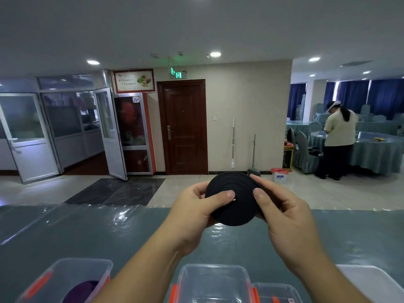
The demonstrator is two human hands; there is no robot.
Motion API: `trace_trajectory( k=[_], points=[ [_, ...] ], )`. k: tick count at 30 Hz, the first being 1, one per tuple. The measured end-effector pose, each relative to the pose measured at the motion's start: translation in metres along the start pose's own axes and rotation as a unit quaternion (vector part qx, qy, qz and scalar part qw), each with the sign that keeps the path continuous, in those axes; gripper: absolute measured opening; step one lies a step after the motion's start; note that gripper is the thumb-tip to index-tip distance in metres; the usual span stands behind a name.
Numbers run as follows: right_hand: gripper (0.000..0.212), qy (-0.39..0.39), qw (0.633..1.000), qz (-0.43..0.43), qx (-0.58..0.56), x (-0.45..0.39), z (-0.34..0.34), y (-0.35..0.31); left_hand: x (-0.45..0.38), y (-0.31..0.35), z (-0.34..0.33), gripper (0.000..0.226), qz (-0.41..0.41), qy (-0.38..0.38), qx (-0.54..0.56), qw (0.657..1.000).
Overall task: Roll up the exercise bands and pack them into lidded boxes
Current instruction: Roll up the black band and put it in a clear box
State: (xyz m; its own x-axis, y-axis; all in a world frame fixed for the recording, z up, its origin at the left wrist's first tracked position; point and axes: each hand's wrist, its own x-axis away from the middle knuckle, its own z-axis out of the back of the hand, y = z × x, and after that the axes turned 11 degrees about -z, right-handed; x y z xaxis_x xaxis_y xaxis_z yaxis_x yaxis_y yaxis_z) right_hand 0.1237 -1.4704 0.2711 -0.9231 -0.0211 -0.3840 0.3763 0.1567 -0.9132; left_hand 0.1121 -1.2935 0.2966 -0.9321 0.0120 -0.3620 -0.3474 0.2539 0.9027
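Beyond the hands stretches a dining hall, and under them a table (65, 232) in glossy grey-green cover. Nearer the body than the hands stand clear boxes: one on the left (65, 278) holding a purple roll (80, 290), an empty one (209, 283) below the wrists. Raised between both hands is the black band (231, 199), wound into a flat coil. The left hand (192, 213) pinches its face with the thumb; the right hand (286, 217) clasps the rim. Best, I judge, to keep the outer tail pinned so no turn springs loose before lowering it.

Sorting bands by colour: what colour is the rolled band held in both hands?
Black, a tight coil, seen in the head view.
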Motion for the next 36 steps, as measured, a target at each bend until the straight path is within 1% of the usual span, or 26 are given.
trace_trajectory(
  k=[2,3,6,9,11,13,14,16,18,20,23,27,29,33,36],
  points=[
    [0.039,0.006,1.000,-0.009,-0.015,0.003,-0.006,0.004,0.001,-0.005,-0.006,0.028,0.000,0.021,0.032,0.999],
    [0.041,0.014,1.000,-0.014,-0.015,0.003,-0.008,0.006,0.002,-0.008,-0.010,0.028,0.003,0.031,0.041,0.999],
    [0.037,0.037,0.999,-0.016,0.010,0.001,-0.011,0.009,0.001,-0.015,-0.014,0.031,0.017,0.051,0.043,0.998],
    [0.041,0.028,0.999,-0.023,0.015,0.000,-0.011,0.010,-0.002,-0.011,-0.009,0.033,0.033,0.027,0.018,0.999],
    [0.038,0.029,0.999,-0.023,0.012,0.001,-0.013,0.011,-0.004,-0.005,-0.004,0.031,0.032,0.008,0.005,0.999],
    [0.030,0.034,0.999,-0.027,-0.021,0.002,-0.015,0.014,-0.005,-0.004,0.000,0.028,0.016,0.007,0.011,1.000],
    [0.030,0.033,0.997,-0.034,-0.053,0.003,-0.018,0.013,-0.005,-0.005,0.001,0.029,0.007,0.007,0.016,1.000],
    [0.039,0.022,0.993,-0.044,-0.103,0.005,-0.020,0.011,-0.003,-0.008,0.002,0.037,-0.005,0.011,0.025,1.000],
    [0.042,0.017,0.992,-0.040,-0.116,0.005,-0.020,0.010,-0.002,-0.011,0.002,0.044,-0.014,0.029,0.046,0.998],
    [0.040,0.012,0.994,-0.034,-0.103,0.006,-0.019,0.011,-0.002,-0.012,0.004,0.041,-0.027,0.049,0.065,0.996],
    [0.031,0.026,0.997,-0.031,-0.068,0.004,-0.019,0.010,-0.002,-0.012,0.005,0.033,-0.042,0.060,0.073,0.995],
    [0.023,0.075,0.992,-0.031,-0.101,0.004,-0.023,0.005,-0.002,-0.013,0.002,0.043,-0.059,0.067,0.076,0.993],
    [0.020,0.083,0.989,-0.038,-0.121,0.007,-0.024,0.005,-0.002,-0.015,0.002,0.043,-0.063,0.071,0.076,0.993],
    [0.023,0.090,0.981,-0.080,-0.150,0.009,-0.023,0.008,0.000,-0.020,-0.001,0.045,-0.048,0.077,0.083,0.992],
    [0.024,0.091,0.979,-0.097,-0.157,0.005,-0.019,0.008,-0.001,-0.024,-0.002,0.041,-0.014,0.071,0.086,0.994]
  ],
)
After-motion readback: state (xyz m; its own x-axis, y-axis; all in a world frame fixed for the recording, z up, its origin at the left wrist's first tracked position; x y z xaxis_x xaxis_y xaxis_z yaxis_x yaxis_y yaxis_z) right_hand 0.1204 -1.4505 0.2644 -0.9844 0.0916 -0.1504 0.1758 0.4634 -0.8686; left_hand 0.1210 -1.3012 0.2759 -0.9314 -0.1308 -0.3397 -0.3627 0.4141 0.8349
